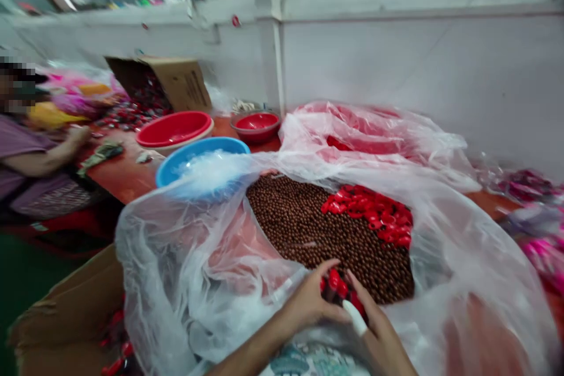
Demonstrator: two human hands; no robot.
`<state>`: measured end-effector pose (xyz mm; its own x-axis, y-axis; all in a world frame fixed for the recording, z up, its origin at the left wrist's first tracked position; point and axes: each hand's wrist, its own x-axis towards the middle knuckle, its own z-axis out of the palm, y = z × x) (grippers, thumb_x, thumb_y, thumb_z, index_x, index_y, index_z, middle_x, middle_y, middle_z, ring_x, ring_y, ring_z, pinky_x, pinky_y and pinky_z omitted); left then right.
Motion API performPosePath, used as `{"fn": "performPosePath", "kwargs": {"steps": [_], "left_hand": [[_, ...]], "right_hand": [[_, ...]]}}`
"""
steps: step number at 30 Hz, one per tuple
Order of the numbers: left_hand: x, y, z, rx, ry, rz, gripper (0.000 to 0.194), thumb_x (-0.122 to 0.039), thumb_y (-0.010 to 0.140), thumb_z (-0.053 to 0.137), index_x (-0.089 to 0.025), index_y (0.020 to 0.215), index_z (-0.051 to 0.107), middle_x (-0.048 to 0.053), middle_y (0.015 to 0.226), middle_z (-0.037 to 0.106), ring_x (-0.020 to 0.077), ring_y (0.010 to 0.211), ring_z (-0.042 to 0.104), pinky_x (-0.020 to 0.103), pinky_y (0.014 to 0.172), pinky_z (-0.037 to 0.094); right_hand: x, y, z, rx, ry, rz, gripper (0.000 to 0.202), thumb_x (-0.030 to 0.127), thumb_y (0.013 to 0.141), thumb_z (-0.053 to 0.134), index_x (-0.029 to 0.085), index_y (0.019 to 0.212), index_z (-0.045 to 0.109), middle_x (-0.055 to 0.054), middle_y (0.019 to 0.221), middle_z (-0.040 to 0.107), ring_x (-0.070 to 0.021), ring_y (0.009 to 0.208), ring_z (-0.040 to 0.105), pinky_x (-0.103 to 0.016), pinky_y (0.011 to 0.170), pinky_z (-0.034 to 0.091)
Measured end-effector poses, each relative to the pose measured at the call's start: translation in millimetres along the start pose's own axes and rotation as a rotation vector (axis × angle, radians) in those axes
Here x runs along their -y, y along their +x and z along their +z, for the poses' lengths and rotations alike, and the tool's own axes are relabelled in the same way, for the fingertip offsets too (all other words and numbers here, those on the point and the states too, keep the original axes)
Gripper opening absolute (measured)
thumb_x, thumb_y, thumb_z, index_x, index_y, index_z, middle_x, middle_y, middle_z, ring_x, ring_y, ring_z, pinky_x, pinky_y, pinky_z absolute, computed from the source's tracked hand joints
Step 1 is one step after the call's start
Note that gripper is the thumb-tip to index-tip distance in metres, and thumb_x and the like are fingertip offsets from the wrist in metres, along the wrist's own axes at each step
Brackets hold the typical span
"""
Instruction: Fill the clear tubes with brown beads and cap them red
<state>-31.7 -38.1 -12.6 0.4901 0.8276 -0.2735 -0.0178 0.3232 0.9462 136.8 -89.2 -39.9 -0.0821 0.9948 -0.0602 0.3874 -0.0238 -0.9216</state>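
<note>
My left hand [311, 301] and my right hand [376, 320] are cupped together, their fingers curled around a cluster of small red-topped pieces [335, 285]. Dark or clear lower parts show beneath the red tops; their exact kind is unclear. A white wrap [355, 318] covers my right thumb. Just beyond my fingers spreads a heap of small brown beads [304, 223] on a clear plastic sheet [445, 299]. Loose red plastic pieces [374, 211], some ring-shaped, lie on the far right part of the heap.
A blue basin [165, 175] with white plastic, a red basin [152, 136] and a smaller red bowl [259, 123] stand behind. Bagged red pieces [370, 129] lie near the wall. At lower left is an open carton [70, 311]; a tipped carton [185, 82] and a seated person [35, 158] are farther left.
</note>
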Motion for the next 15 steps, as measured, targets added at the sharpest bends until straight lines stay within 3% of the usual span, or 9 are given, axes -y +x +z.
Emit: {"fn": "performPosePath", "kwargs": {"steps": [4,7,10,13,15], "left_hand": [[-15,-7,-9.1,-0.023,-0.047,0.059,0.097,-0.017,0.034,0.085,-0.022,0.124,0.048,0.005,0.108,0.058,0.0228,0.096,0.055,0.033,0.087,0.041],[-23,-17,-19.9,-0.124,-0.139,0.204,0.087,-0.015,0.039,0.083,-0.022,0.12,0.051,0.006,0.109,0.059,0.0225,0.096,0.056,0.032,0.087,0.041],[-28,-33,-35.6,-0.299,-0.286,0.368,0.076,-0.013,0.039,0.082,-0.022,0.11,0.057,0.005,0.098,0.062,0.0205,0.086,0.059,0.03,0.082,0.044],[-31,-61,-58.9,-0.527,-0.495,0.427,0.077,-0.009,0.032,0.081,-0.024,0.104,0.059,0.002,0.088,0.063,0.0201,0.073,0.06,0.03,0.07,0.048],[-33,-89,-80.5,-0.676,-0.628,0.44,0.073,-0.012,0.035,0.079,-0.026,0.104,0.059,0.002,0.084,0.064,0.0203,0.066,0.061,0.03,0.059,0.05]], "right_hand": [[4,28,-3,0.161,0.023,-0.139,0.062,0.035,0.086,0.042,0.02,0.142,0.018,-0.005,0.145,0.026,-0.0196,0.131,0.026,-0.032,0.105,0.027],[28,52,12,0.227,-0.014,-0.152,0.074,0.037,0.084,0.044,0.021,0.143,0.003,-0.006,0.144,0.028,-0.0209,0.125,0.037,-0.031,0.1,0.035],[65,66,40,0.285,-0.017,-0.269,0.079,0.039,0.082,0.046,0.023,0.142,-0.003,-0.007,0.144,0.028,-0.0239,0.123,0.041,-0.036,0.097,0.038],[99,71,68,0.394,0.015,-0.428,0.081,0.038,0.08,0.048,0.028,0.142,-0.004,-0.003,0.144,0.028,-0.0232,0.129,0.032,-0.041,0.101,0.033],[115,69,84,0.453,0.019,-0.476,0.081,0.036,0.078,0.053,0.034,0.141,0.003,0.003,0.143,0.031,-0.0223,0.13,0.03,-0.039,0.102,0.033]]}}
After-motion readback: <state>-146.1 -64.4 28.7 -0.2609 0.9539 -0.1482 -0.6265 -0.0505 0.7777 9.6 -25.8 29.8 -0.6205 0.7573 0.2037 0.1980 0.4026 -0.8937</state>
